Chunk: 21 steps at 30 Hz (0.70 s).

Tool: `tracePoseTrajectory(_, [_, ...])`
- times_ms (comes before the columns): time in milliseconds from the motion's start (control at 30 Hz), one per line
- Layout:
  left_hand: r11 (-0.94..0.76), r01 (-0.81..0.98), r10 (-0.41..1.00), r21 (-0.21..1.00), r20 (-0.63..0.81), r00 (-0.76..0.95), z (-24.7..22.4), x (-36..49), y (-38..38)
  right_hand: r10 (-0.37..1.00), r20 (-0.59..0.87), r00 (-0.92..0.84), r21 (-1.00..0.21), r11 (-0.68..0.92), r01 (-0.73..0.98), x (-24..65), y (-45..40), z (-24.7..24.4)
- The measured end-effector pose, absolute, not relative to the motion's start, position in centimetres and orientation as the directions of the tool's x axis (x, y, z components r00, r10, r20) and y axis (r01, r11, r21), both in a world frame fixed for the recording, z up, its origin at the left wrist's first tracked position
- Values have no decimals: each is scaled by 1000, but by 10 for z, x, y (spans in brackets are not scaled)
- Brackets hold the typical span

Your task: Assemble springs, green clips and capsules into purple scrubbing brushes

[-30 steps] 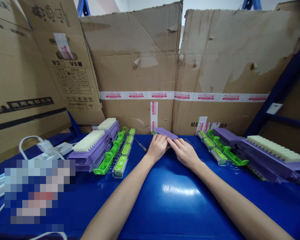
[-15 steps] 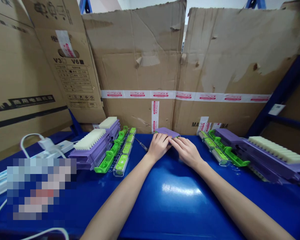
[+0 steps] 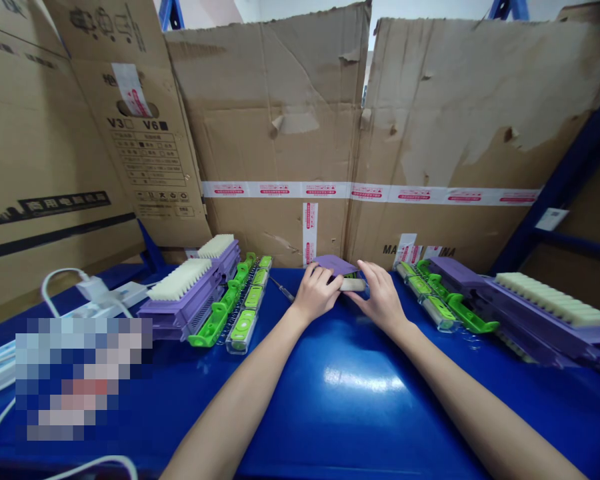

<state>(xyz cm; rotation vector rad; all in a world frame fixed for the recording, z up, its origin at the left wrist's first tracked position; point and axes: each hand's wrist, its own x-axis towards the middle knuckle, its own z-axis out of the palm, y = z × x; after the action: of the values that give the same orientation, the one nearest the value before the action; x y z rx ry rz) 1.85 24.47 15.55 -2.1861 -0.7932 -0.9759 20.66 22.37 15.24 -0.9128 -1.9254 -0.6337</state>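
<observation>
A small purple plastic case is between my two hands at the far middle of the table, with a cream foam-like block showing at its near right side. My left hand is closed over the left and near side of the case, fingers bent across it. My right hand wraps the right end, fingers on top and thumb low by the cream block. A little green shows under the purple top. The hands hide most of the case's underside. To the left of my left hand lies a screwdriver.
Purple cases with ridged cream foam stand at left and right. Beside them lie green clip strips and clear strips with lime-green inserts. A power strip with white cables sits left; cardboard sheets rise behind.
My right hand has spread and shifted right, from beside my left fingers to the case's right end. The cream block, hidden before, now shows, and the purple top is slightly tilted.
</observation>
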Motion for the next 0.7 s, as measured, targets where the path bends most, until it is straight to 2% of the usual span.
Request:
tracePoseTrajectory(100, [-671,693,263,-265,788,556,154,16,249,436,842,-317,-31,626,779,210,228,150])
tracePoseTrajectory(200, [-724,672,281,-156,823,494,154,14,252,540,787,-300,-142,631,763,213,231,147])
tracePoseTrajectory(300, [-764,642,363,66,866,343,155,13,252,608,745,-275,-217,610,762,214,233,145])
tracePoseTrajectory(400, [-728,593,519,343,842,150,158,14,251,635,733,-244,-249,584,773,215,234,144])
tracePoseTrajectory(467, [-682,549,613,483,787,70,158,15,251,644,731,-226,-251,561,789,216,234,144])
tracePoseTrajectory(567, [-627,474,714,619,699,33,155,17,253,642,732,-226,-208,526,824,217,234,145])
tracePoseTrajectory(700, [-579,356,807,734,579,117,147,19,257,620,735,-275,-85,486,870,218,235,145])
